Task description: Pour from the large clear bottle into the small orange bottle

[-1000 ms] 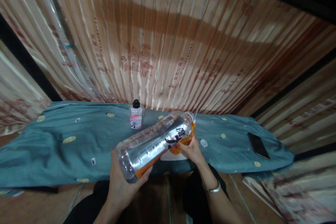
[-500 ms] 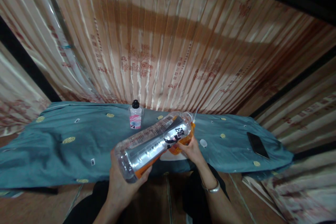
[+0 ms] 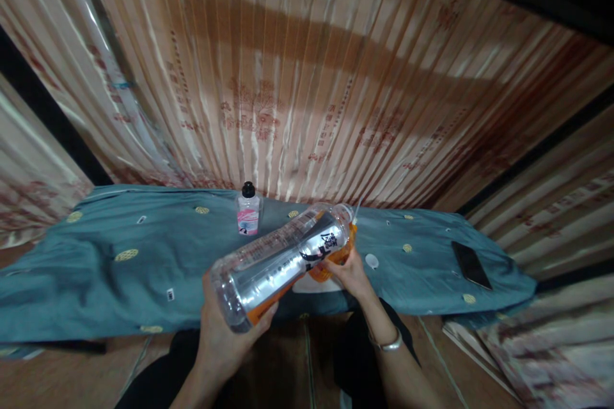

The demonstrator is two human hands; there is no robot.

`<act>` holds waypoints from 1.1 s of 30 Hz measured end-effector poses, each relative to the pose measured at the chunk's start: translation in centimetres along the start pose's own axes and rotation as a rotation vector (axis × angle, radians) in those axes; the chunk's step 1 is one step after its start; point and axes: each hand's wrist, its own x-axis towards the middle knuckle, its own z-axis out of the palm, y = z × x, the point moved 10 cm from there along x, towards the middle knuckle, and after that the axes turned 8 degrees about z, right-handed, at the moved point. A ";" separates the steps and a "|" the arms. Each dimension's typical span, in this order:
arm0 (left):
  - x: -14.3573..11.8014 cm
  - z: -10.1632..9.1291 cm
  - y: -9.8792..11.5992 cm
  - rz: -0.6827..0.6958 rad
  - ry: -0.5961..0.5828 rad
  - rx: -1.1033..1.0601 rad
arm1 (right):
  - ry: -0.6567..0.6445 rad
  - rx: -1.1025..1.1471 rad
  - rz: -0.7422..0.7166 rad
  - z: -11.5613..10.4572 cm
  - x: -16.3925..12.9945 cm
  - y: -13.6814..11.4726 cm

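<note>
My left hand (image 3: pixel 225 332) is wrapped around the base of a large clear plastic bottle (image 3: pixel 288 262) with a silver and orange label. It is tilted, its neck pointing up and to the right. My right hand (image 3: pixel 350 268) grips an orange container (image 3: pixel 352 234) under the bottle's neck end, most of it hidden behind the bottle. A thin pale stick or straw (image 3: pixel 357 206) pokes up beside the bottle's mouth. Whether liquid runs from the bottle I cannot tell. Under the hands lies a flat white item (image 3: pixel 319 284), partly covered.
A small clear bottle (image 3: pixel 248 211) with a black cap and pink label stands upright on the teal patterned cloth (image 3: pixel 167 243). To the right lie a round white disc (image 3: pixel 371 261) and a dark phone (image 3: pixel 471 264). Pleated curtains (image 3: pixel 307 89) hang close behind.
</note>
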 end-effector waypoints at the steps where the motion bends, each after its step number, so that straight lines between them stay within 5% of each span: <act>1: 0.0 0.0 -0.1 -0.001 0.000 -0.002 | 0.002 0.002 -0.004 0.0 0.0 -0.1; 33: -0.4 0.0 -0.9 -0.022 -0.006 -0.023 | 0.018 -0.039 -0.031 -0.2 -0.1 -0.2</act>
